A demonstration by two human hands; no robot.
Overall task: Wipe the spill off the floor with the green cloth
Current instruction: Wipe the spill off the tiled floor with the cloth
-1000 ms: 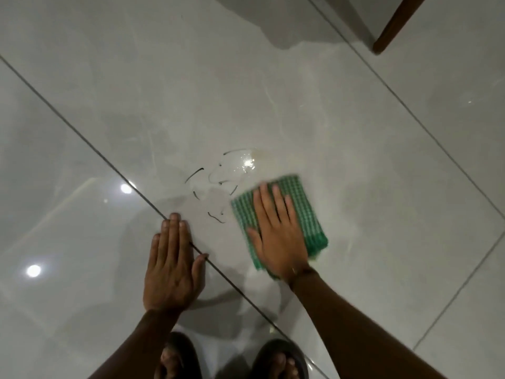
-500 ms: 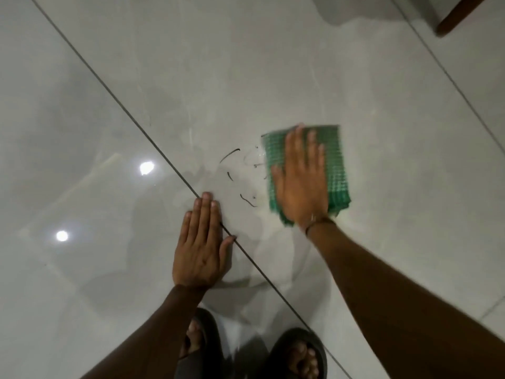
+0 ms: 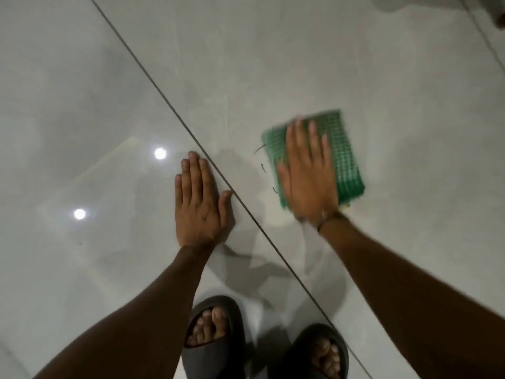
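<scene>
Right hand (image 3: 306, 176): fingers straight, slightly spread, palm pressed flat on the green cloth (image 3: 348, 157); both are motion-blurred. The cloth is folded and lies flat on the grey tile floor (image 3: 300, 64), at 2 o'clock from the left hand (image 3: 200, 203).

Left hand: flat on the floor, fingers together, thumb out, just beside the grout line (image 3: 164, 97).

Thin dark spill edges (image 3: 261, 149) show at the cloth's 9 o'clock side. Dark sandals (image 3: 216, 337) at 6 o'clock.

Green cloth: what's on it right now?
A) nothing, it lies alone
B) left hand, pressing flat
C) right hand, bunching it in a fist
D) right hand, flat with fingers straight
D: the right hand lies flat with straight fingers on the green cloth, while the left hand rests on the bare floor across the tile seam.
</scene>
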